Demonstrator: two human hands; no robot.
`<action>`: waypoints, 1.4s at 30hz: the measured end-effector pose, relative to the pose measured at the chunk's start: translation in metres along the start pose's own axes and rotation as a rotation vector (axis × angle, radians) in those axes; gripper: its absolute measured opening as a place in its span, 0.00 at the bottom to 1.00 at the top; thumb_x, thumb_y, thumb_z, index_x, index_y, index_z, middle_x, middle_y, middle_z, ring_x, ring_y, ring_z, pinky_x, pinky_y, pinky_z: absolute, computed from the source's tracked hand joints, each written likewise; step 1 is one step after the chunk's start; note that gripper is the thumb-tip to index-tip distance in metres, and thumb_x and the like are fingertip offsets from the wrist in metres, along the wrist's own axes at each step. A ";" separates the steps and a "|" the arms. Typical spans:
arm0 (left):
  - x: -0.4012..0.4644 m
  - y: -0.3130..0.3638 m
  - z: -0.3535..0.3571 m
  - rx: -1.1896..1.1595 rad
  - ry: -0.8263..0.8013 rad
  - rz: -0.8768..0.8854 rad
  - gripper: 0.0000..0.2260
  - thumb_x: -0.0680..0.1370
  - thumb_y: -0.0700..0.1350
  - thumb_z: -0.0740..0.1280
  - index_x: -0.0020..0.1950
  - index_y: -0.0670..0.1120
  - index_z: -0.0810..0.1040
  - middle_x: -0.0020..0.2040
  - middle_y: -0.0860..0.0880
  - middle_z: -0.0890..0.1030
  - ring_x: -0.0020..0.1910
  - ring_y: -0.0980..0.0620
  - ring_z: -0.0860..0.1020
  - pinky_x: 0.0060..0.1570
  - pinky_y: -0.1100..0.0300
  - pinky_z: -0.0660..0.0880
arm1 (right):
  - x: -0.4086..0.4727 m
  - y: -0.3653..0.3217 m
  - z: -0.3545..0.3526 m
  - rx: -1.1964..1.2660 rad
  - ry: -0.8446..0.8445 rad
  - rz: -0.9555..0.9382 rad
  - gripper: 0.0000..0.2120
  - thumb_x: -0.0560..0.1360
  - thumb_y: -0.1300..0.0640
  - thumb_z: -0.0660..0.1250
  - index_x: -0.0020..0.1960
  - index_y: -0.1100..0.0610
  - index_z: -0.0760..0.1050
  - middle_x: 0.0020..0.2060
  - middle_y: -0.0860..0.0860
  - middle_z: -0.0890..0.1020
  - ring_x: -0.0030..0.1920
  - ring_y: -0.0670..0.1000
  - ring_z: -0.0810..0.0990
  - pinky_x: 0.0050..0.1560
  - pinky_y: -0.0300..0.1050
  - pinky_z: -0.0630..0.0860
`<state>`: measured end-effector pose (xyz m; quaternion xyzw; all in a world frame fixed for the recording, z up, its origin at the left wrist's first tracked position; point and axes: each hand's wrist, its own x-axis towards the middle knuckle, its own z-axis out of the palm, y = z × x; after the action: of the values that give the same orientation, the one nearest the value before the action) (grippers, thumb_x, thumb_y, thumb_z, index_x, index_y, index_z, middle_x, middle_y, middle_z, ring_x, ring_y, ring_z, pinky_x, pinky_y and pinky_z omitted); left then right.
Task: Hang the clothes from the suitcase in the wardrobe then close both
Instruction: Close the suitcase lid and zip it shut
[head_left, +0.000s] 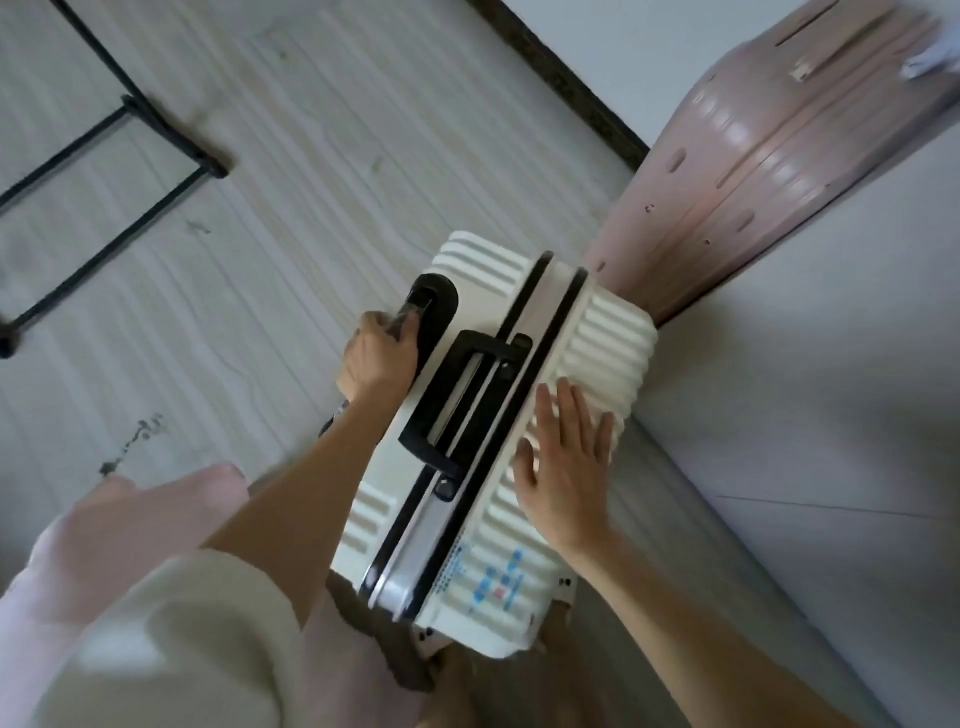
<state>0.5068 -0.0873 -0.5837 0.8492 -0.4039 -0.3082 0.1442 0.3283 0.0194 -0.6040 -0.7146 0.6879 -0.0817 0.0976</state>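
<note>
The white ribbed suitcase (498, 441) stands upright on the floor (260, 208), shut, right beside a pink suitcase (727, 171). Left hand (376, 358) curls round the pull handle (431, 306), right hand (563, 467) lies flat and spread on the shell, probably steadying it to tip or roll.

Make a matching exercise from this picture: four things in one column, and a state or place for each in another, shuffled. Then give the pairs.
Things:
1. left hand
2. right hand
3. white suitcase
4. pink suitcase

States or places:
A. standing shut, with stickers on its shell
B. lies flat, fingers spread, on the ribbed shell
C. against the wall, behind the white one
D. grips the black pull handle

Pairs: 1-D, 2-B, 3-A, 4-C
</note>
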 end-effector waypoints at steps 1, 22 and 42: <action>0.003 -0.001 -0.002 -0.022 0.039 0.065 0.20 0.79 0.54 0.58 0.68 0.46 0.66 0.65 0.43 0.71 0.64 0.42 0.68 0.59 0.49 0.65 | -0.001 -0.002 0.002 -0.017 0.000 0.020 0.26 0.74 0.51 0.52 0.69 0.59 0.65 0.69 0.60 0.68 0.71 0.59 0.65 0.68 0.66 0.57; 0.103 0.119 0.016 0.376 -0.189 0.506 0.32 0.79 0.52 0.55 0.76 0.54 0.38 0.78 0.54 0.42 0.75 0.49 0.35 0.69 0.37 0.36 | 0.210 0.033 0.001 -0.002 -0.017 0.086 0.26 0.77 0.50 0.43 0.74 0.54 0.59 0.74 0.53 0.59 0.75 0.53 0.51 0.73 0.60 0.50; 0.307 0.340 0.043 0.270 -0.176 0.578 0.24 0.81 0.44 0.56 0.75 0.48 0.52 0.75 0.45 0.57 0.77 0.49 0.46 0.71 0.37 0.42 | 0.476 0.054 -0.008 -0.017 0.154 0.186 0.24 0.76 0.53 0.46 0.69 0.55 0.68 0.70 0.58 0.68 0.72 0.58 0.64 0.71 0.58 0.52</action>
<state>0.4249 -0.5400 -0.5739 0.6811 -0.6761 -0.2706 0.0763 0.2934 -0.4583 -0.6178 -0.6399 0.7575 -0.1213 0.0455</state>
